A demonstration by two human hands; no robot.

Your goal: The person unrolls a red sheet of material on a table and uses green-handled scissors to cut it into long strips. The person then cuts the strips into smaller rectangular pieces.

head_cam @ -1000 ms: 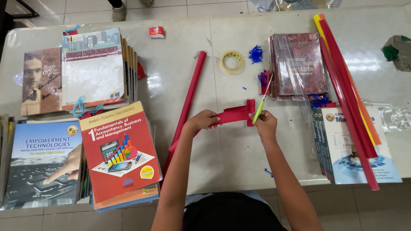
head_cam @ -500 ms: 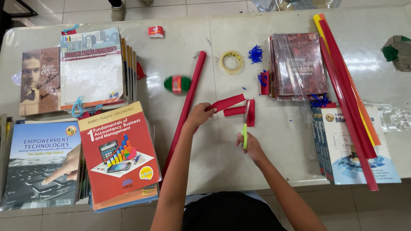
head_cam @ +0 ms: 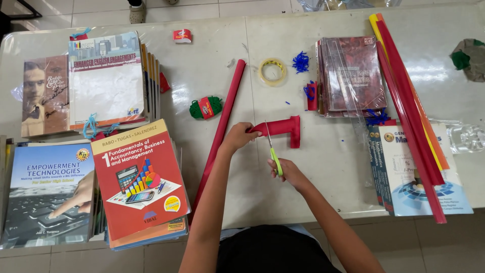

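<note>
- Head view, looking straight down on white table (head_cam: 212,65).
- Left hand (head_cam: 237,137) near centre: fingers closed, pinching left end of folded red paper strip (head_cam: 280,127).
- Strip runs toward 3 o'clock from that hand, then turns down in a short leg at its right end; held at table level, can't tell if it touches the surface.
- Right hand (head_cam: 289,172) at 5 o'clock from left hand, wrapped around the green-handled scissors (head_cam: 273,151).
- Scissor blades point to 12 o'clock and meet the strip near its left end; blade gap too small to judge.
- Long red paper roll (head_cam: 222,126) lies diagonally just left of left hand, from 12 to 7 o'clock.
- Tape ring (head_cam: 273,72) at 12 o'clock from strip; green yarn ball (head_cam: 205,107) with red band at 10 o'clock.
- Blue scraps (head_cam: 301,61) just right of tape.
- Wrapped dark red books (head_cam: 351,73) at 2 o'clock; red and yellow paper rolls (head_cam: 409,111) at far right, lying across a blue-white book (head_cam: 429,192).
- Red textbook (head_cam: 139,182) at 8 o'clock, more book stacks (head_cam: 106,81) at 10 o'clock.
</note>
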